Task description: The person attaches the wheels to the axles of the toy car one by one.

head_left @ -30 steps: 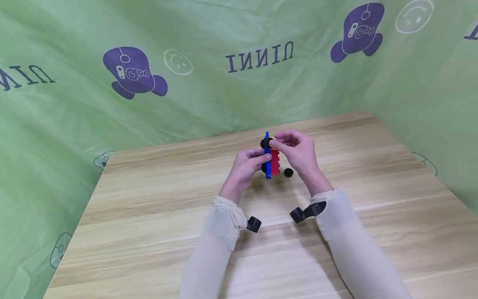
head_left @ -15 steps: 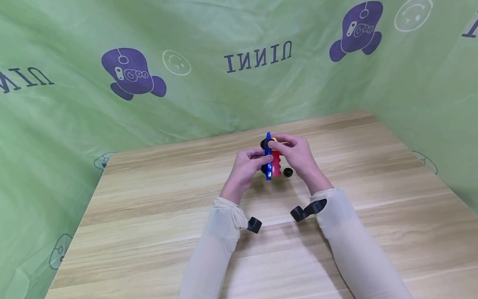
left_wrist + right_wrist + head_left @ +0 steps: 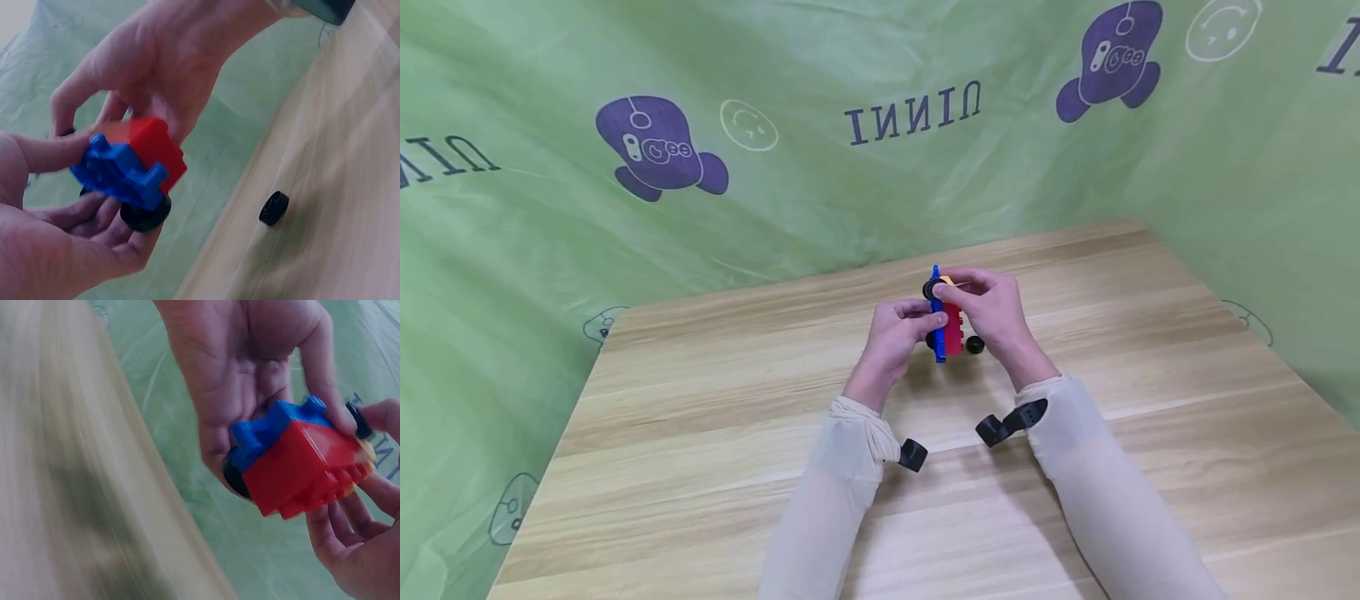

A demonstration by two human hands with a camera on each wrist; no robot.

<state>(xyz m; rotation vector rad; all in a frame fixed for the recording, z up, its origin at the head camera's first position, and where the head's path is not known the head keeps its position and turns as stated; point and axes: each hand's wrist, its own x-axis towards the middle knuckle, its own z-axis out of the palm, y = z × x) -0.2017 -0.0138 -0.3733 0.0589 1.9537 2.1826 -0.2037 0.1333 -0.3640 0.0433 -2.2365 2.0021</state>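
A toy car made of building blocks is held up above the table, with a blue base [image 3: 939,337], a red block [image 3: 954,327] and a yellow block [image 3: 367,450]. My left hand [image 3: 891,332] grips the blue base, its thumb on the near side and fingers behind. At the car's far end, my right thumb presses a black wheel [image 3: 932,289] against the base while the fingers of my right hand [image 3: 994,310] lie around the yellow block. Another wheel [image 3: 147,214] sits under the blue base beside my left fingers. How firmly the pressed wheel is seated is hidden.
One loose black wheel [image 3: 975,345] lies on the wooden table [image 3: 715,417], just right of the held car. A green printed cloth [image 3: 820,200] hangs behind the table and along its sides. Black wrist cameras [image 3: 913,455] stick out from both sleeves.
The right hand has shifted slightly left, its thumb still on the wheel, and that wheel's round face shows more. The left hand keeps its grip on the car. The head view has drifted slightly.
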